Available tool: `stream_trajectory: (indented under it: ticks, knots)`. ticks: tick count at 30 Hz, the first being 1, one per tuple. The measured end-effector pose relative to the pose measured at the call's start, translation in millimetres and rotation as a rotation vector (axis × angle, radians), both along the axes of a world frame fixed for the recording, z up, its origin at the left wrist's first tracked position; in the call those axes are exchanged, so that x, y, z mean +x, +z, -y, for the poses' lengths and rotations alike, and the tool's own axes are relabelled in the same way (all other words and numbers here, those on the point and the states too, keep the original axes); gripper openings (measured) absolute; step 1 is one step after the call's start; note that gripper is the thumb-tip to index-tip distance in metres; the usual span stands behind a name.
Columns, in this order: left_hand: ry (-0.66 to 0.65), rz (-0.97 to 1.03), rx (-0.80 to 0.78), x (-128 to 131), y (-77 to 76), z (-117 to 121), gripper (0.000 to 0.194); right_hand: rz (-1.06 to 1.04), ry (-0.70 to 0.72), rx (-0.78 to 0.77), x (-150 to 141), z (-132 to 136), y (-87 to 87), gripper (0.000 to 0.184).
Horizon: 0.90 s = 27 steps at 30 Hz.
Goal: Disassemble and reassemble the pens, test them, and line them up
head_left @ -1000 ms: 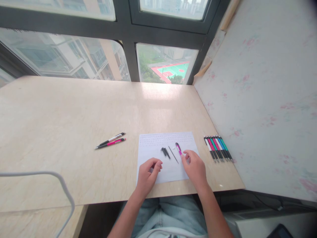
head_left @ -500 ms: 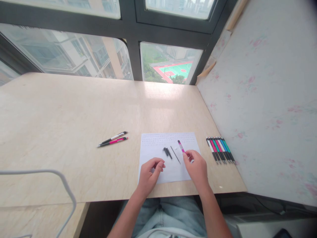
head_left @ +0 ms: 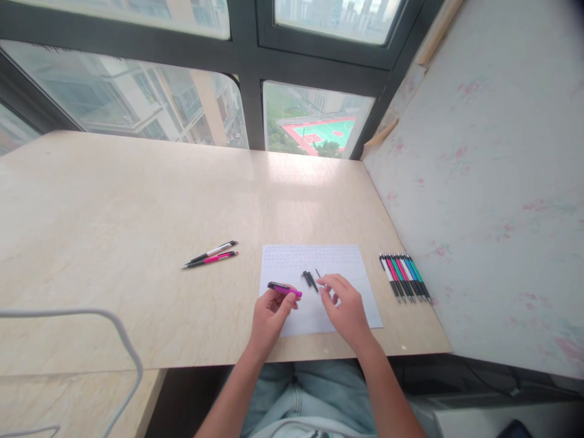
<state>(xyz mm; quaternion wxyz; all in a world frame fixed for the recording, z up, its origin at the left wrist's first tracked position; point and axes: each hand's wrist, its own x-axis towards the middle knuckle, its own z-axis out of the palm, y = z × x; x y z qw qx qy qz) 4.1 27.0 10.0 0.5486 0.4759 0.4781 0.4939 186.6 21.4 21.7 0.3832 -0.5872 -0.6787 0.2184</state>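
Observation:
A magenta pen barrel (head_left: 292, 292) with a black clip end lies across the fingers of my left hand (head_left: 269, 316), pinched under the thumb above the paper. My right hand (head_left: 347, 307) hovers over the sheet, thumb and forefinger apart, nothing visible between them. Just beyond its fingertips shows the end of a thin dark pen refill (head_left: 318, 272); the hand covers the rest. Small black pen parts (head_left: 309, 280) lie left of these fingertips. Beneath both hands is a white sheet of paper (head_left: 287, 325) with rows of faint writing along its top.
Left of the paper, a white-and-black pen (head_left: 214, 250) and a pink-and-black pen (head_left: 216, 258) lie on the desk (head_left: 137, 213). Several coloured pens (head_left: 405, 277) form a row at right, near the papered wall (head_left: 479, 213). A white cable (head_left: 116, 331) loops at lower left.
The magenta barrel has passed from my right hand to my left. My right hand has moved left over the refill, its fingers now apart.

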Motion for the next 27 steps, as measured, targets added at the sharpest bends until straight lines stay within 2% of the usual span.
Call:
stream_trajectory:
  ticks: [2, 6, 14, 17, 20, 24, 27]
  knots:
    - [0.007, 0.038, -0.01, -0.1, 2.2, -0.5, 0.023, 0.133, -0.105, 0.003, 13.6, -8.8, -7.8, 0.025]
    - [0.01, 0.068, -0.007, -0.3, 7.6, 0.1, 0.022, 0.289, -0.108, -0.041, 22.9, -21.0, -20.3, 0.028]
    - [0.02, 0.146, -0.026, -1.7, 3.0, 0.0, 0.02, 0.332, -0.136, -0.014, 22.6, -22.9, -31.2, 0.023]
    - [0.024, 0.17, -0.032, -2.2, -0.2, -0.7, 0.021, 0.228, -0.17, -0.001, 21.0, -18.6, -27.1, 0.021]
    - [0.021, 0.178, -0.036, -2.8, -2.5, -1.1, 0.021, 0.003, -0.178, -0.045, 9.5, -9.4, -15.7, 0.018]
    - [0.01, 0.176, -0.025, -4.4, -6.0, -1.5, 0.02, -0.259, -0.067, -0.125, -16.6, 4.0, 1.7, 0.011]
    - [0.006, 0.196, -0.02, -5.2, -7.3, -1.7, 0.018, -0.388, -0.017, -0.157, -32.0, 8.5, 8.2, 0.008]
